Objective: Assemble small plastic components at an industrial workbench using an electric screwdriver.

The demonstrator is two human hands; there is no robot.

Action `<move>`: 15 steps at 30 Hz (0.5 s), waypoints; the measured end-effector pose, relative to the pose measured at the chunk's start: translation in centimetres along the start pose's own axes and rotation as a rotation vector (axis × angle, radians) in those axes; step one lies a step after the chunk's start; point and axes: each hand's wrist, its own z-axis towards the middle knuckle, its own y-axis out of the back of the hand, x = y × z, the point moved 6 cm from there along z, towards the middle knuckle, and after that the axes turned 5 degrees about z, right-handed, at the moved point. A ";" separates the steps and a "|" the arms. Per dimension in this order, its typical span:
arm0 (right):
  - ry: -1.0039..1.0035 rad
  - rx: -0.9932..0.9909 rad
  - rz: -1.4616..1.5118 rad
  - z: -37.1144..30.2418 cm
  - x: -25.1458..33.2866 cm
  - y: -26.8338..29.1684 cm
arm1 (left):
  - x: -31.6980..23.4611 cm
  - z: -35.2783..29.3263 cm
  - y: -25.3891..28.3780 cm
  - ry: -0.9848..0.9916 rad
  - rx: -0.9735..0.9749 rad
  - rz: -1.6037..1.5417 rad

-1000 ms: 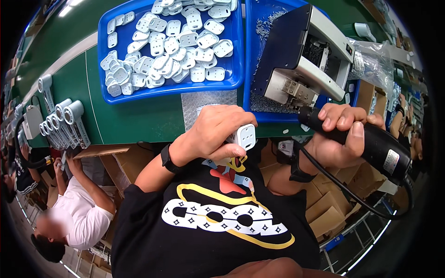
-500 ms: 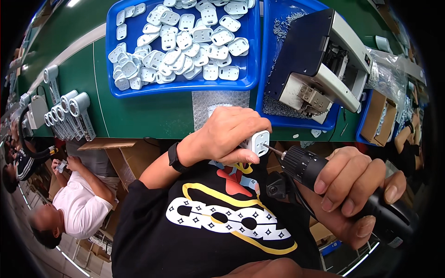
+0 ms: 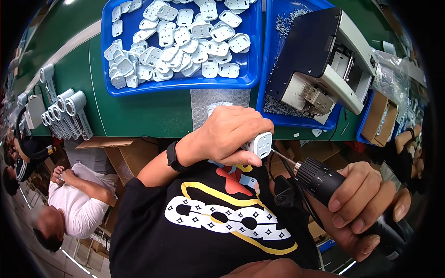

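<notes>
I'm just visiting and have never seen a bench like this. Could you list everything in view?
white plastic plates: a heap, in the left blue tray
metal screws: many, silver, loose in the right blue tray
feeder machine: one, dark blue and grey, in the right tray
grey tools: a row, on the left of the green table
cardboard box: one, brown, far right
seated person: one, white shirt, lower left
left hand: holds white plug part
right hand: grips black electric screwdriver, bit at the part
</notes>
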 end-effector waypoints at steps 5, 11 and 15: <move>-0.070 0.169 0.079 0.5 -1.8 0.0 | -0.3 0.1 0.1 -0.015 0.000 -0.015; -0.051 0.172 0.091 0.4 -2.5 -0.2 | -0.3 0.1 0.3 -0.002 0.000 -0.019; 0.000 0.195 0.059 -0.6 -2.1 -0.8 | -0.2 -0.1 0.0 -0.020 -0.002 -0.009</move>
